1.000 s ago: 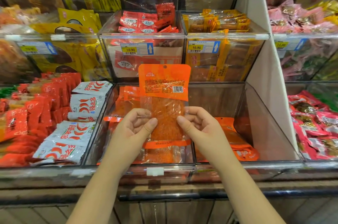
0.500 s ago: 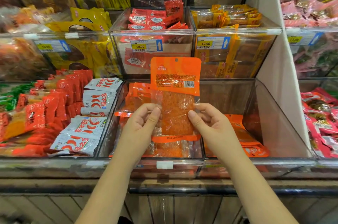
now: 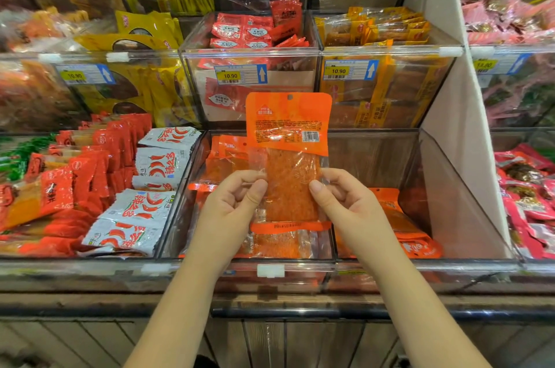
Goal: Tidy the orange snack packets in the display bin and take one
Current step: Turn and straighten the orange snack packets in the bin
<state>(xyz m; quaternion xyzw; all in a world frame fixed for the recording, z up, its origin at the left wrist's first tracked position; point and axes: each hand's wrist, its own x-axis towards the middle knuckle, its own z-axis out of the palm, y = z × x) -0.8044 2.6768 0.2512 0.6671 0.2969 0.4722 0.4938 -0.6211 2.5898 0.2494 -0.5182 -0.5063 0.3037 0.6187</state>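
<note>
looks like the taking part is basically done, left hand (image 3: 231, 202) and right hand (image 3: 345, 202) both pinching one orange packet (image 3: 289, 157) upright above the display bin (image 3: 444, 193), leftover packets (image 3: 402, 223) still lie kinda loose

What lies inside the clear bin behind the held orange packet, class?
The clear bin shows orange packets at left and right. The held packet, left hand and right hand hide its middle.

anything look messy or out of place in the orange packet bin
Yes. In the display bin, upright packets stand at back left, flat packets lie in front, and a slumped pile leans at right: no even row. The held packet, between left hand and right hand, looks undamaged.
</note>
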